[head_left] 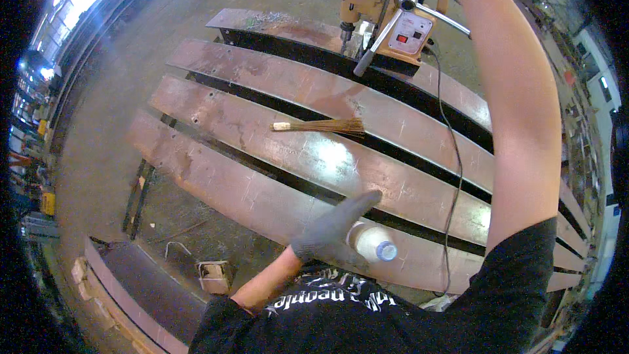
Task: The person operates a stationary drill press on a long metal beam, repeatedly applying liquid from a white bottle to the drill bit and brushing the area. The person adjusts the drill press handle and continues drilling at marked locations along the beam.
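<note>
My left hand (pixel 337 226), in a grey glove, is open over the nearest steel beam (pixel 229 190), its fingers stretched forward and to the right. Just right of it stands a whitish bottle (pixel 367 239) with a blue cap; whether the glove touches it I cannot tell. My bare right forearm (pixel 524 111) reaches up past the right of a tan magnetic drill (pixel 409 29), and the hand lies beyond the upper edge of the picture. The drill has a spoked feed handle (pixel 377 46) and sits on the far beams, its bit pointing down.
Several rusty beams lie side by side with dark gaps between. A stick whisk (pixel 321 126) rests across a middle beam. The drill's black cable (pixel 452 151) trails toward me over the beams. Metal shavings (pixel 268 21) litter the far beam. A curved steel channel (pixel 131 275) lies at lower left.
</note>
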Tool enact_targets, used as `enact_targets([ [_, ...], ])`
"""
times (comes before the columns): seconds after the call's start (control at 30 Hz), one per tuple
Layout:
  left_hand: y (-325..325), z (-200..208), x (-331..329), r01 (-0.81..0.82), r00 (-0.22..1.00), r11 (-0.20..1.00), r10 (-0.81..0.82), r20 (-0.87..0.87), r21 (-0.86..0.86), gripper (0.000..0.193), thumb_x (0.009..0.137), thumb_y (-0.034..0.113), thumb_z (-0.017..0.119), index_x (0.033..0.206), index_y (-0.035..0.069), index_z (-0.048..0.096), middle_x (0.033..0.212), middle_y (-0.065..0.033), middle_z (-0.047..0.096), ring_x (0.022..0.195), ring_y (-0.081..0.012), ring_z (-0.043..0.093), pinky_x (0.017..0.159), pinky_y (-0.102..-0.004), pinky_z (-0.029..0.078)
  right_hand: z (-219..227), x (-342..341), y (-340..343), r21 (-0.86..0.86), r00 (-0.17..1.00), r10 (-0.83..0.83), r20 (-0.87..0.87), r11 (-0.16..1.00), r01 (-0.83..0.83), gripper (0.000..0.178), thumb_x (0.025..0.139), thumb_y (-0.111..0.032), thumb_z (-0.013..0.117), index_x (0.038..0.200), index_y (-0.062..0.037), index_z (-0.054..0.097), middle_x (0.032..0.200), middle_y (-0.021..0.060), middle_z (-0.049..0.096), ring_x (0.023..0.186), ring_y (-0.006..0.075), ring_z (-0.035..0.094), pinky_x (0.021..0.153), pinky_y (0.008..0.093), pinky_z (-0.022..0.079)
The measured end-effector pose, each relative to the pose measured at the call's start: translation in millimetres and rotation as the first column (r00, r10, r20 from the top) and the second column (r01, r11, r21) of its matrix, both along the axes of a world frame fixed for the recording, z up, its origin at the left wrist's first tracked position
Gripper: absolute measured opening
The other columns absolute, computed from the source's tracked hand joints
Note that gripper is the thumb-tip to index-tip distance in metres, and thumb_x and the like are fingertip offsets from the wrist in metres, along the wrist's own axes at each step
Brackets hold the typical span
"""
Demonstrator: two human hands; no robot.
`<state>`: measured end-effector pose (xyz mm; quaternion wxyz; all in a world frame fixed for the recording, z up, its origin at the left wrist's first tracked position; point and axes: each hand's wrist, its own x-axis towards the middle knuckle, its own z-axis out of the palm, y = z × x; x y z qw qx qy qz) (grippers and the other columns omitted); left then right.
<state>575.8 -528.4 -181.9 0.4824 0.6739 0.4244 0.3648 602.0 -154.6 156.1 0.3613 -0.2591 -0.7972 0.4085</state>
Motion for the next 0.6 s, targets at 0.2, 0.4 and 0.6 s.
enact_targets([
  [0.2, 9.1, -14.6, 4.2, 0.163, 0.987, 0.986, -0.162, -0.012, 0.021, 0.104, 0.063, 0.036, 0.096, 0.148, 0.002, 0.048, 0.141, -0.0236, 0.057, 0.133, -0.0409, 0.054, 0.114, -0.0478, 0.042, -14.6, -70.3, 27.1, 0.037, 0.759, -0.042, 0.649, 0.999, 0.023, 0.060, 0.098, -0.057, 0.059, 0.124, -0.0037, 0.069, 0.104, 0.0164, 0.076, 0.069, 0.0200, 0.064, 0.049, 0.0405, 0.051],
  [0.4, -2.5, -54.1, 4.7, 0.151, 0.985, 0.986, -0.156, 0.069, 0.073, 0.090, 0.067, 0.036, 0.094, 0.142, 0.005, 0.055, 0.134, -0.0200, 0.064, 0.125, -0.0395, 0.061, 0.109, -0.0471, 0.048, -16.9, -83.8, 34.0, 0.107, 0.610, -0.066, 0.790, 0.994, -0.031, 0.051, 0.094, -0.045, 0.062, 0.130, -0.0084, 0.068, 0.106, 0.0143, 0.077, 0.063, 0.0181, 0.061, 0.046, 0.0405, 0.052],
  [0.6, 3.5, -66.2, 2.0, 0.056, 0.945, 0.987, -0.003, 0.327, -0.152, 0.085, 0.072, 0.038, 0.093, 0.141, 0.007, 0.055, 0.135, -0.0177, 0.064, 0.125, -0.0366, 0.062, 0.108, -0.0456, 0.049, -32.2, -78.5, 65.6, 0.287, 0.698, -0.099, 0.710, 0.945, -0.158, 0.047, 0.096, -0.043, 0.062, 0.125, -0.0069, 0.069, 0.097, 0.0095, 0.076, 0.078, 0.0170, 0.070, 0.063, 0.0334, 0.059],
])
